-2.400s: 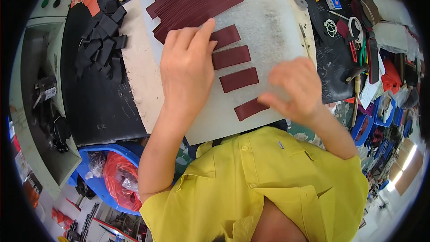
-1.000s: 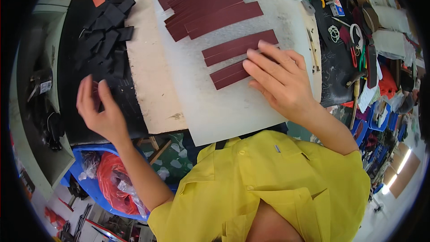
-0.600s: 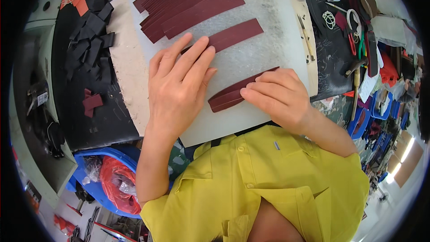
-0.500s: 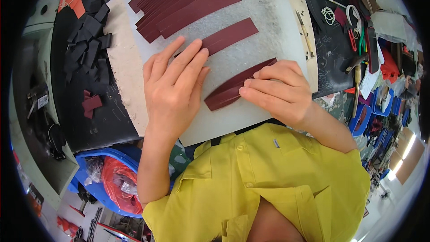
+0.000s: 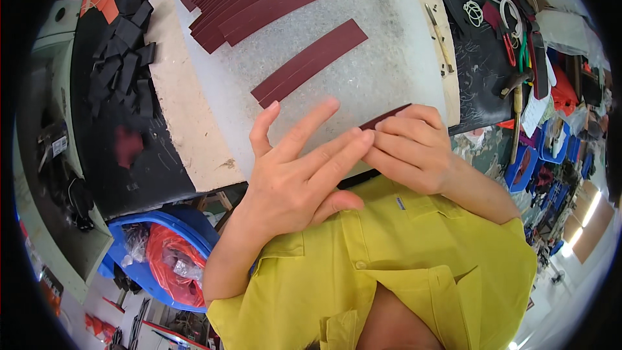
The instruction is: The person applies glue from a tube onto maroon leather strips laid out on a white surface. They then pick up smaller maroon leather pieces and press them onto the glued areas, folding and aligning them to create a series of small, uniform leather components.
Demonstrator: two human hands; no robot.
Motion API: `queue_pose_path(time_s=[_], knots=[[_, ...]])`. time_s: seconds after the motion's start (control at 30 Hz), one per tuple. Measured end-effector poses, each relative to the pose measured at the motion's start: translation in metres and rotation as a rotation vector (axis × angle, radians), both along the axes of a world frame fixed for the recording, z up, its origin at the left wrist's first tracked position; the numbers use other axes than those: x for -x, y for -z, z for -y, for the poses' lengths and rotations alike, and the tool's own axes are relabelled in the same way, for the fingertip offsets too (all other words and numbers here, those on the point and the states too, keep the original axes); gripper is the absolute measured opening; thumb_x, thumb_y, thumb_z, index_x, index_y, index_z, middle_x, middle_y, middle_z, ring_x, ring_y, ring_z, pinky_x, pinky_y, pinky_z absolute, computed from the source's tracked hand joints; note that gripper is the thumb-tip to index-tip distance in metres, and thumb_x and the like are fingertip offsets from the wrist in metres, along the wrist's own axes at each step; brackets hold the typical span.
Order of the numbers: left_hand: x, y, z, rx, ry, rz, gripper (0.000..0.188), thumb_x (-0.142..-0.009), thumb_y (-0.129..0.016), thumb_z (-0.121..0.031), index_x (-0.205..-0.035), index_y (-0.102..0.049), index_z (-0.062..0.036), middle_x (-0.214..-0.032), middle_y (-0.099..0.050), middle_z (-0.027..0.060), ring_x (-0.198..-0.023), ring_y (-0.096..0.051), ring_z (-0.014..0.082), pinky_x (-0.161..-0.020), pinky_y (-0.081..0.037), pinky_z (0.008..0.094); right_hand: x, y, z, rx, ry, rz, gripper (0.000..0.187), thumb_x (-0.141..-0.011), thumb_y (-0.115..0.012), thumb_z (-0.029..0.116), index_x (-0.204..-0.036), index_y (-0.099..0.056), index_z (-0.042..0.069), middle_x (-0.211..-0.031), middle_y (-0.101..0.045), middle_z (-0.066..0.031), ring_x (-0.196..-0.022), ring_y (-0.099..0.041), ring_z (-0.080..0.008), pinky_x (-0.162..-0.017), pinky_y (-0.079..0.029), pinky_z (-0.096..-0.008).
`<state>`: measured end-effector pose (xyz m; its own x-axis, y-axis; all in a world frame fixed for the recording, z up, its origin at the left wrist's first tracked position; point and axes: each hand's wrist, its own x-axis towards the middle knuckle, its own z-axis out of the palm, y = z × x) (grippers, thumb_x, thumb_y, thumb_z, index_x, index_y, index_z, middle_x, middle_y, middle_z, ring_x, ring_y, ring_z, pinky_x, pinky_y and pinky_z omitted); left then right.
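Observation:
Close to the front edge of the translucent white board [image 5: 382, 45], my right hand [image 5: 414, 149] pinches a dark maroon strip [image 5: 383, 117], seen almost edge-on. My left hand [image 5: 301, 168] reaches across with its fingers spread and thumb apart. Two of its fingertips meet the strip's near end beside my right fingers; whether they press on it cannot be made out. Past my left hand lies another maroon strip [image 5: 311, 63], flat, with a lengthwise line along it. A fanned row of overlapping maroon strips [image 5: 253, 1] covers the board's far left.
Black cut pieces [image 5: 123, 58] are heaped on the dark bench at left, near a maroon scrap [image 5: 128, 146]. Below stands a blue bin [image 5: 188, 220] with a red bag [image 5: 170, 262]. An awl-like tool [image 5: 439, 37], a hammer [image 5: 516, 84] and red-handled pliers [image 5: 508, 46] lie right.
My left hand has left the flat strip and swung right and nearer, up to my right hand. The strip in my right hand has tilted edge-on. The board has shifted slightly away.

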<state>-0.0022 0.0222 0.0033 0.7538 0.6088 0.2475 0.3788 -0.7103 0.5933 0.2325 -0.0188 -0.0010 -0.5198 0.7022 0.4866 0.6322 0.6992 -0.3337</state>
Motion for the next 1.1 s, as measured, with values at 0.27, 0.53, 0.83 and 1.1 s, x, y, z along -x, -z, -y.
queue_pose_path(time_s=[0.27,0.53,0.83,1.1], knots=[[-0.005,0.011,0.017,-0.206,-0.117,-0.103,0.031,-0.092,-0.064,-0.028,-0.12,-0.074,-0.0192,-0.111,-0.075,-0.0047,-0.124,-0.062,0.0259,-0.118,-0.016,0.0544,-0.036,-0.029,-0.033,-0.18,0.313,-0.298,0.023,-0.079,-0.07,-0.011,-0.098,-0.074,0.002,-0.094,-0.073,-0.0087,-0.084,-0.066,-0.0269,-0.079,-0.05,-0.037],[-0.015,0.006,0.021,-0.452,-0.264,-0.083,0.021,-0.084,-0.065,-0.011,-0.104,-0.072,-0.0071,-0.103,-0.074,0.0036,-0.095,-0.068,0.0217,-0.089,-0.037,0.0337,0.006,-0.002,-0.064,0.021,0.04,-0.026,0.029,-0.066,-0.069,0.001,-0.094,-0.074,0.01,-0.095,-0.07,-0.0028,-0.095,-0.064,-0.0233,-0.084,-0.048,-0.0375],[-0.003,0.009,-0.078,-0.367,-0.32,-0.165,0.052,-0.099,-0.059,-0.039,-0.133,-0.06,0.0007,-0.132,-0.064,0.0189,-0.132,-0.055,0.031,-0.11,-0.033,0.0469,-0.017,0.007,-0.094,-0.013,0.467,-0.407,0.021,-0.084,-0.076,0.006,-0.104,-0.07,0.005,-0.098,-0.069,-0.0047,-0.096,-0.065,-0.022,-0.084,-0.05,-0.0322],[-0.006,0.004,-0.025,-0.2,-0.328,-0.287,0.077,-0.103,-0.034,-0.061,-0.146,-0.049,0.0002,-0.144,-0.058,0.0143,-0.141,-0.047,0.0332,-0.118,-0.011,0.0496,-0.016,0.02,-0.148,-0.006,0.843,-0.609,0.055,-0.082,-0.083,0.019,-0.129,-0.06,0.002,-0.11,-0.065,-0.0071,-0.095,-0.063,-0.0168,-0.083,-0.05,-0.0293]])
